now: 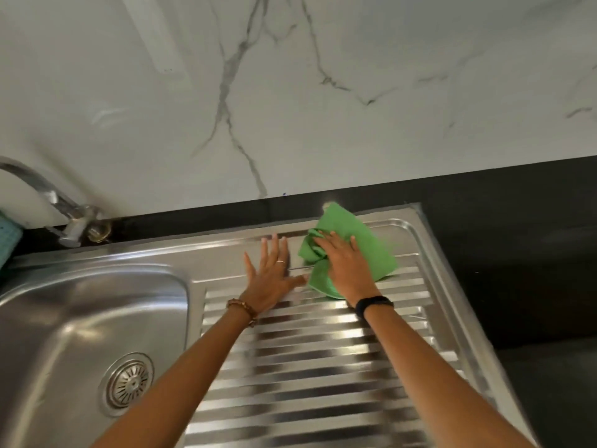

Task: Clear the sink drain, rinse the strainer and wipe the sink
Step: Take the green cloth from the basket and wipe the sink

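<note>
right hand (347, 265) presses flat, fingers straight, on green cloth (355, 250) at drainboard (307, 367) far end; left hand (273, 276) flat, holding nothing. cloth soft, light, bunches easily; best controlled under the palm.

A crumpled green cloth (352, 250) is spread on the ribbed steel drainboard (323, 367), right of the steel sink basin (64, 318); the round metal strainer (127, 383) is seated in it.
</note>
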Demonstrator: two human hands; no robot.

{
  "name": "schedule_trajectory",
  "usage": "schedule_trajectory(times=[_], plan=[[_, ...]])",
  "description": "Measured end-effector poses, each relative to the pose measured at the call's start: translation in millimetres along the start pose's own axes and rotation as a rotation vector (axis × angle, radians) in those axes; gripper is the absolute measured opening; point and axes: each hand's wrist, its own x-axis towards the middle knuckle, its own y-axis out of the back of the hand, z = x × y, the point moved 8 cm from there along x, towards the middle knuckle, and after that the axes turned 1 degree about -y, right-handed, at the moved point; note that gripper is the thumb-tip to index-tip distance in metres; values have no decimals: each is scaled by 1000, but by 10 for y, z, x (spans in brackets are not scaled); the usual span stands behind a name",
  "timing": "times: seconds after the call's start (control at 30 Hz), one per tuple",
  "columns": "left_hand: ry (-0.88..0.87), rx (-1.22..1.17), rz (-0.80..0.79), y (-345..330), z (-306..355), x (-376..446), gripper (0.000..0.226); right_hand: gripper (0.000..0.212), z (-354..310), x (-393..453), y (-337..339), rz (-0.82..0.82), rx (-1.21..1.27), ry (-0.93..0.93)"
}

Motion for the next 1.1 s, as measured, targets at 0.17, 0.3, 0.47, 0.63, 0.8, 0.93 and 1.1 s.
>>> schedule_trajectory(times=[0.17, 0.3, 0.47, 0.63, 0.8, 0.93, 1.1], plan=[[43, 39, -106, -181, 219, 126, 105, 60, 722, -195, 387, 5, -36, -123], [36, 55, -135, -174, 183, 119, 106, 57, 774, -280, 419, 72, -34, -269], [58, 99, -154, -252, 156, 170, 104, 57, 409, -218, 195, 118, -33, -262], [38, 73, -123, -269, 146, 190, 84, 55, -228, 1, -121, -18, 4, 42], [71, 148, -91, -244, 137, 169, 95, 59, 70, -28, 86, 6, -133, 92], [109, 113, -76, -241, 158, 113, 99, 48, 544, -169, 400, 103, -202, -114], [-98, 132, 45, -293, 664, 100, 86, 46, 909, -319, 599, 116, -318, -303]])
